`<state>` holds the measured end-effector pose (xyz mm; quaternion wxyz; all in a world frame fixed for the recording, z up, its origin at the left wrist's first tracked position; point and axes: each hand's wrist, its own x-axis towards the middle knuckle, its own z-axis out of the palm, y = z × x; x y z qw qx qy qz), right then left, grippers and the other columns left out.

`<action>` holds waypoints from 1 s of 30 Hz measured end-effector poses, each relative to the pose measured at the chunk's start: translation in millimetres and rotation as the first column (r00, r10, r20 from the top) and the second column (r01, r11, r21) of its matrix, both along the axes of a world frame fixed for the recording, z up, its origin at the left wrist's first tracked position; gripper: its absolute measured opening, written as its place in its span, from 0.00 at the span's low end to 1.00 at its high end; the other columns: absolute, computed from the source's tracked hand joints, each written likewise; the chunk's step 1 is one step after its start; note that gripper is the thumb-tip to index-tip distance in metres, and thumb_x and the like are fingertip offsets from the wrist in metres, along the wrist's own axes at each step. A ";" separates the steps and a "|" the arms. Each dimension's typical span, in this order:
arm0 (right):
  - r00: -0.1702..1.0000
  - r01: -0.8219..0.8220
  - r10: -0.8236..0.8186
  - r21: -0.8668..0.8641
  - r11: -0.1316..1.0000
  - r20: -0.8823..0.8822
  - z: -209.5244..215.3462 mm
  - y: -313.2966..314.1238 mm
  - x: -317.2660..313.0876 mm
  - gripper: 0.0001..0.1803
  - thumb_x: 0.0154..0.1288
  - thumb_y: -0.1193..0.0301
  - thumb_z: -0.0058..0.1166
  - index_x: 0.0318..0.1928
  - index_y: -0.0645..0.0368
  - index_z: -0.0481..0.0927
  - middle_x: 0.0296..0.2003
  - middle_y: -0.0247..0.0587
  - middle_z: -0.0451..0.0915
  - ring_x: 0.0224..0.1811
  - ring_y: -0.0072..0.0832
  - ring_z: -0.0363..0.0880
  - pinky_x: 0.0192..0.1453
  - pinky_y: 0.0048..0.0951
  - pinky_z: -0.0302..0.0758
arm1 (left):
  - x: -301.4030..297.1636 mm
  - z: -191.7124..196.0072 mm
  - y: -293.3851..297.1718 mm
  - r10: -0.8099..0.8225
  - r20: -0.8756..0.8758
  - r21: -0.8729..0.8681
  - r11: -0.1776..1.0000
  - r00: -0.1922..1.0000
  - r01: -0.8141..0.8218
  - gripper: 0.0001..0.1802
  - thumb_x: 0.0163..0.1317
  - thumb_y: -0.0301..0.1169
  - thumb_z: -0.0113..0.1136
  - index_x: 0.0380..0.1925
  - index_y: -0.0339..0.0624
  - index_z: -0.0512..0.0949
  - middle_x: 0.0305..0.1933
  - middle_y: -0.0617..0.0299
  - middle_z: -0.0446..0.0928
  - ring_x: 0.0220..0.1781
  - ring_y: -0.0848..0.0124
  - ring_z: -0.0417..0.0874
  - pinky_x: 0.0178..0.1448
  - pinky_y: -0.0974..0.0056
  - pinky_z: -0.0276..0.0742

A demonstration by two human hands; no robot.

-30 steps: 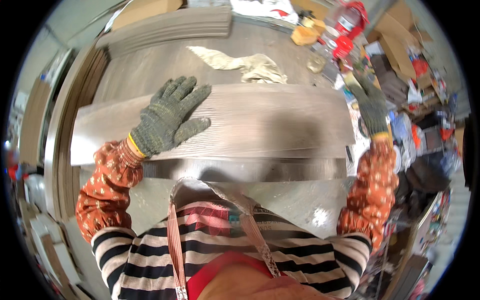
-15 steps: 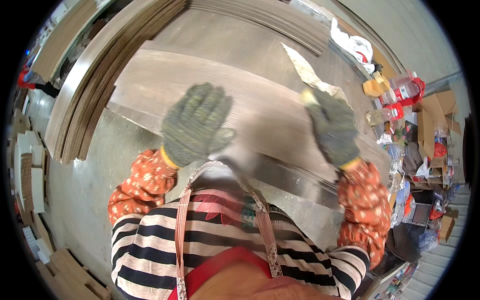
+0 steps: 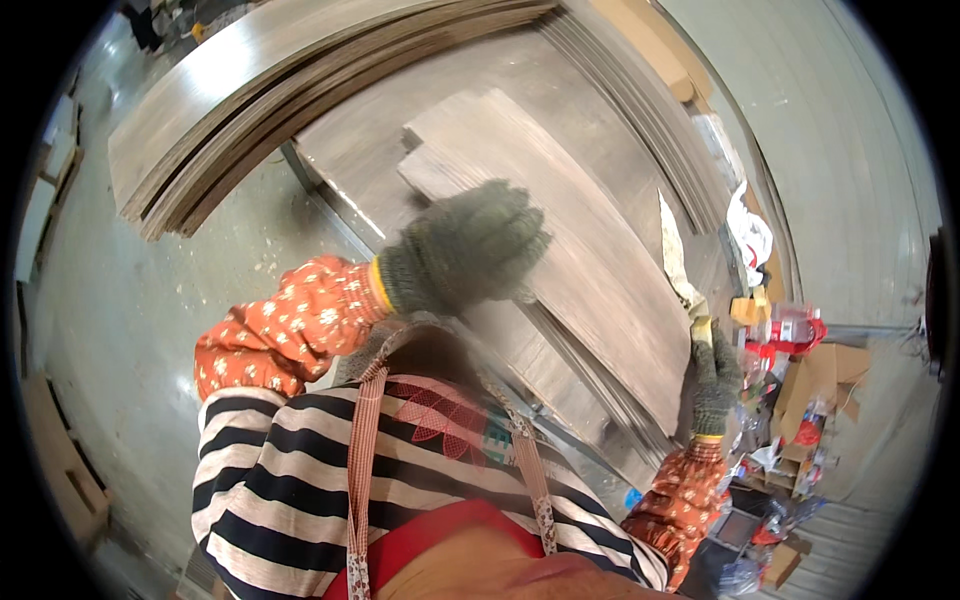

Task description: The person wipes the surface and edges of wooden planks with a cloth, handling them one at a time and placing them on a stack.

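A pile of long wood-grain boards [image 3: 570,230] lies slantwise on the worktable, its top board wide and pale brown. My left hand [image 3: 470,248], in a dark grey-green knit glove with a yellow cuff, is at the near long side of this pile, fingers stretched out over the top board. At the pile's right end is my right hand [image 3: 712,385], gloved alike, its fingers straight and pointing away along the board ends. Just past those fingertips lies a crumpled cream strip [image 3: 676,255], cloth or paper. Both forearms wear orange flowered sleeves.
A tall stack of boards [image 3: 330,100] curves across the far left, and another stack [image 3: 640,110] lines the table's back. White cloth [image 3: 748,238], bottles [image 3: 795,325] and cardboard boxes [image 3: 820,375] crowd the right side. Grey floor [image 3: 250,220] shows at left.
The view has turned. The pile now sits farther from the left stack, with bare tabletop between them. My left hand has moved right onto the boards; my right hand has moved to their right end.
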<state>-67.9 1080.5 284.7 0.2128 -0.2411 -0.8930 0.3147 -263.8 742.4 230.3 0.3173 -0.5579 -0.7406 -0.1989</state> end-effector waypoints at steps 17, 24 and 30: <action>0.555 -0.788 0.813 0.427 0.444 0.179 27.0 -240.9 -293.2 0.18 0.62 0.63 0.56 0.50 0.57 0.81 0.44 0.45 0.82 0.45 0.41 0.78 0.55 0.39 0.73 | -48.5 -43.9 -7.7 -0.254 -0.039 0.303 0.919 0.967 0.253 0.19 0.61 0.36 0.51 0.50 0.41 0.76 0.52 0.52 0.77 0.55 0.55 0.77 0.62 0.52 0.72; 0.309 -0.827 0.942 0.527 0.196 0.134 31.3 -259.9 -266.3 0.15 0.59 0.66 0.58 0.46 0.56 0.81 0.44 0.44 0.82 0.43 0.44 0.79 0.51 0.40 0.74 | -33.4 -7.4 -15.6 -0.057 0.294 -0.207 0.971 0.954 0.121 0.17 0.55 0.39 0.55 0.43 0.46 0.78 0.43 0.59 0.78 0.46 0.67 0.80 0.52 0.60 0.78; 0.931 -0.362 0.364 0.144 0.921 0.013 51.8 -162.3 -235.1 0.18 0.63 0.65 0.59 0.51 0.59 0.81 0.42 0.45 0.84 0.43 0.28 0.81 0.49 0.29 0.75 | -90.1 -7.8 -91.8 0.053 0.184 0.274 0.956 0.981 -0.103 0.18 0.50 0.38 0.62 0.40 0.42 0.80 0.42 0.59 0.79 0.44 0.65 0.79 0.51 0.58 0.77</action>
